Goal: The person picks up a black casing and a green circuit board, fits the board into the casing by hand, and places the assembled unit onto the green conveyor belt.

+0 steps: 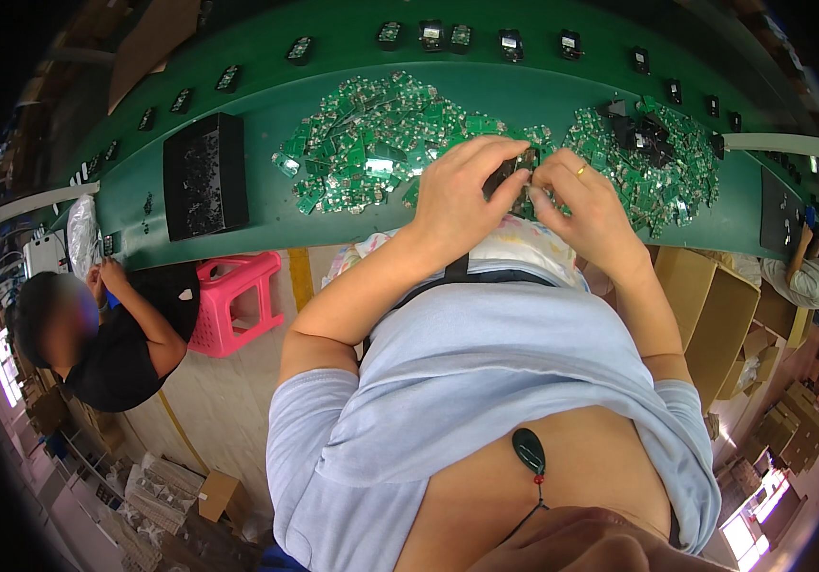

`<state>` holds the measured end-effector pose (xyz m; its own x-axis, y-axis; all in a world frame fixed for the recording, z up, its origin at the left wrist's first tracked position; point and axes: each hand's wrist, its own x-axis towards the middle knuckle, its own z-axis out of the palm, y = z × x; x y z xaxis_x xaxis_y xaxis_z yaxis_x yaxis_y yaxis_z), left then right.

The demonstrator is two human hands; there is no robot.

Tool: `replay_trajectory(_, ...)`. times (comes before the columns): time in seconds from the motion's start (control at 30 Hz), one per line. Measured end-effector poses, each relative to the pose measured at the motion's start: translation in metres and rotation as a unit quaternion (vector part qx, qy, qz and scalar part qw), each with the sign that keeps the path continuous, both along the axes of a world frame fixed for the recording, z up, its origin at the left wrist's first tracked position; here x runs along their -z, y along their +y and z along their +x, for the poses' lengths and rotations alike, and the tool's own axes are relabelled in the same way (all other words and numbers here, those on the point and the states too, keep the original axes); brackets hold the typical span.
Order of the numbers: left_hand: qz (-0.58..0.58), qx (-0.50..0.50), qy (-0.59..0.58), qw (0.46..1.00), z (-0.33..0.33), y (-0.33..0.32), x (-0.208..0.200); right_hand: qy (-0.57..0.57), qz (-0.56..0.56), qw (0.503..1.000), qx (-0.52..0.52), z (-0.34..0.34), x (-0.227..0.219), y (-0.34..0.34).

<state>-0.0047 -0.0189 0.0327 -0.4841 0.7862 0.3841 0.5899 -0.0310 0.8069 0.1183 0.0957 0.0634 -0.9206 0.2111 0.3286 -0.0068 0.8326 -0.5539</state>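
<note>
Near the table's front edge, my left hand (pixel 462 191) holds a small black plastic case (pixel 502 173) between its fingers and thumb. My right hand (pixel 583 202) is right beside it, fingers curled and fingertips drawn together at the case's right side. What lies between those fingertips is too small and partly hidden to name. Bare green circuit boards (pixel 362 143) lie in a wide heap beyond and left of my hands. To the right spreads a second heap of circuit boards (pixel 672 191), with several black plastic cases (pixel 646 141) on top.
A black bin (pixel 204 176) of small dark parts stands on the green table (pixel 271 212) at left. Along the far green strip (pixel 343 33), black units sit in a row. A pink stool (pixel 233 303), cardboard boxes (pixel 700 310) and a co-worker (pixel 109 334) are nearby.
</note>
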Motion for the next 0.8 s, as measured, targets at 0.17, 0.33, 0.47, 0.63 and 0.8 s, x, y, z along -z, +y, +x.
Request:
replay_trajectory(0.17,0.037,0.023,0.012,0.999,-0.002,0.0,0.005,-0.025,-0.038,0.999,-0.006,-0.001,0.0,0.0)
replay_trajectory(0.33,0.036,0.029,-0.012,0.999,-0.002,0.0,0.008,-0.049,-0.129,0.99,-0.009,-0.001,0.0,0.004)
replay_trajectory(0.47,0.05,0.018,-0.015,0.998,0.0,-0.001,0.009,-0.059,-0.139,0.988,-0.014,-0.003,0.0,0.004)
replay_trajectory(0.63,-0.038,0.003,-0.204,0.978,-0.001,-0.002,0.009,-0.017,-0.16,0.984,0.071,0.0,0.015,0.0)
replay_trajectory(0.8,-0.041,0.029,-0.24,0.969,-0.003,-0.001,0.013,0.009,-0.514,0.843,0.158,0.0,0.035,-0.019)
